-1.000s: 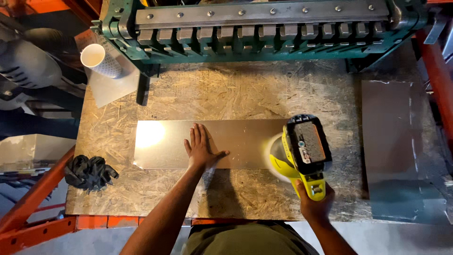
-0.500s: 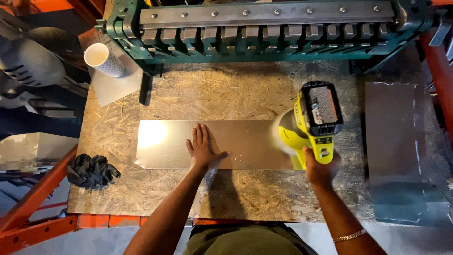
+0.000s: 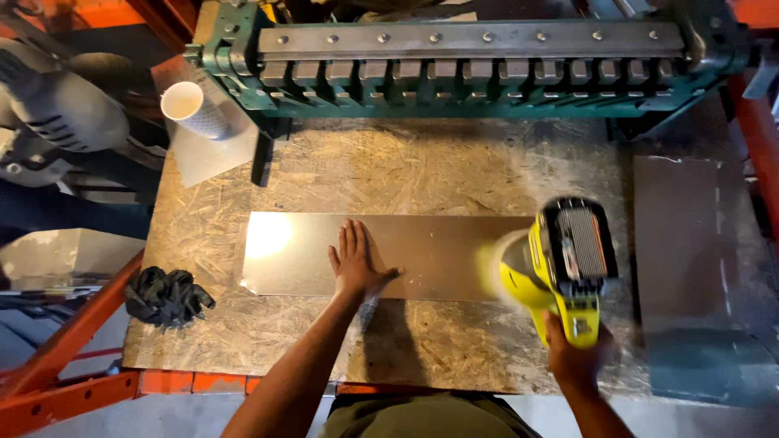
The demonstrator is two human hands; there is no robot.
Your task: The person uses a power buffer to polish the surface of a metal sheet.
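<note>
A long shiny metal sheet (image 3: 438,255) lies flat on the chipboard bench top (image 3: 389,174). My left hand (image 3: 357,264) is pressed flat on the sheet's middle, fingers spread and pointing away from me. My right hand (image 3: 578,361) grips the handle of a yellow and black cordless sander (image 3: 556,264), which sits on the right end of the sheet and is blurred by motion.
A green sheet-metal bending brake (image 3: 479,57) spans the back of the bench. A white paper cup (image 3: 193,109) stands at the back left on a small sheet. Black gloves (image 3: 166,296) lie at the front left. Another metal sheet (image 3: 690,243) lies at the right. Orange rack beams (image 3: 73,349) frame the bench.
The sander moved along the right end of the sheet, first away from me and to the right, then back toward me. My left hand stayed flat on the sheet.
</note>
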